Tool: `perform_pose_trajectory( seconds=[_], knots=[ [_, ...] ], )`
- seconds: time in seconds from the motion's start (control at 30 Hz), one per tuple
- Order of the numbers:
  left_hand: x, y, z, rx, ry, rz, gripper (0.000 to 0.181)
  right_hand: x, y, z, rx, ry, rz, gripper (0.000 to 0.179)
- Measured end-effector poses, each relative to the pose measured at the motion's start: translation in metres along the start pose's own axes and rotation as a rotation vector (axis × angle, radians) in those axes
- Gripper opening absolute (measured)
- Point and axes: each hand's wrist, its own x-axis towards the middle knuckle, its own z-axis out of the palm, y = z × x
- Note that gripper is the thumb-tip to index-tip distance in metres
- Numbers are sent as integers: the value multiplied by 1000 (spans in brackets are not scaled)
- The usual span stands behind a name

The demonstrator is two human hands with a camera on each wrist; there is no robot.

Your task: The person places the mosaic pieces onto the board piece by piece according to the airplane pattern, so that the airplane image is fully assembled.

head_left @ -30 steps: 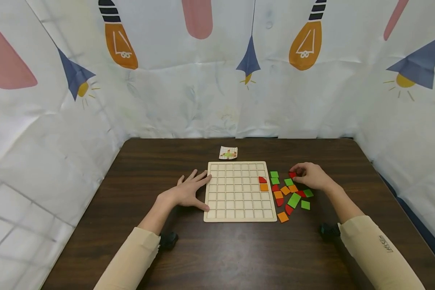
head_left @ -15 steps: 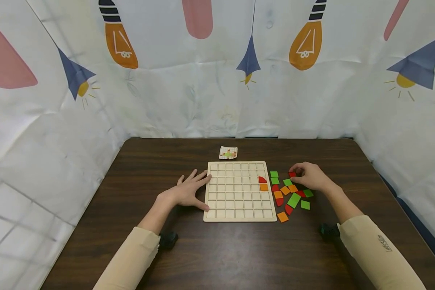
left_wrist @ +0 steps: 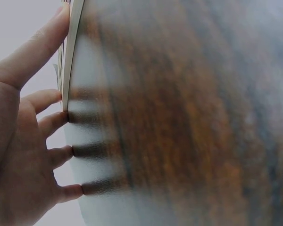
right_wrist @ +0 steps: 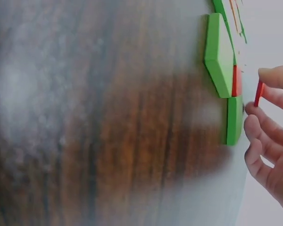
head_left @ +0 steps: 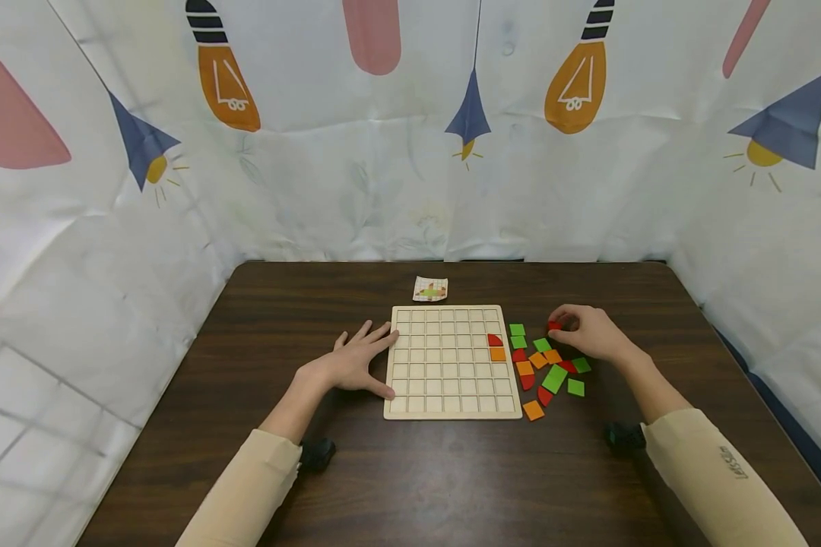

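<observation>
A pale wooden grid board (head_left: 445,372) lies in the middle of the table, with a red quarter-round tile (head_left: 495,339) and an orange square tile (head_left: 497,354) in its right-hand column. My left hand (head_left: 352,362) rests at the board's left edge, fingers spread; in the left wrist view its thumb (left_wrist: 42,42) touches the board's rim. Beyond the loose tiles, my right hand (head_left: 588,333) pinches a red tile (head_left: 554,325) between thumb and fingers. That red tile (right_wrist: 258,94) appears edge-on in the right wrist view, apart from the green tiles (right_wrist: 219,56).
Several loose green, orange and red tiles lie right of the board, among them a green square (head_left: 555,378) and an orange square (head_left: 534,410). A small pattern card (head_left: 430,289) lies behind the board. Patterned cloth (head_left: 410,190) hangs behind the table (head_left: 301,304).
My right hand has taken up the red tile and raised it slightly off the table. A green tile beside it has shifted a little left. My left hand stays at the board.
</observation>
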Motion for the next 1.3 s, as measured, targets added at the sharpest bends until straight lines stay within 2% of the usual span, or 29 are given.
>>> perform_pose_trajectory(
  seconds=[0.3,0.6,0.8,1.03,1.3],
  knots=[
    [0,-1,0,-6,8,5,116,-4,-9,2,34,33,-40,28],
    [-1,0,0,-5,9,-2,116,-10,-26,15,81,19,-169,28],
    [-1,1,0,-13,10,4,116,-13,-39,23,102,2,-206,26],
    [0,0,2,-7,13,9,116,-13,-49,35,95,-2,-262,25],
    [-1,0,1,-1,11,1,116,-15,-64,43,41,-36,-313,25]
  ],
)
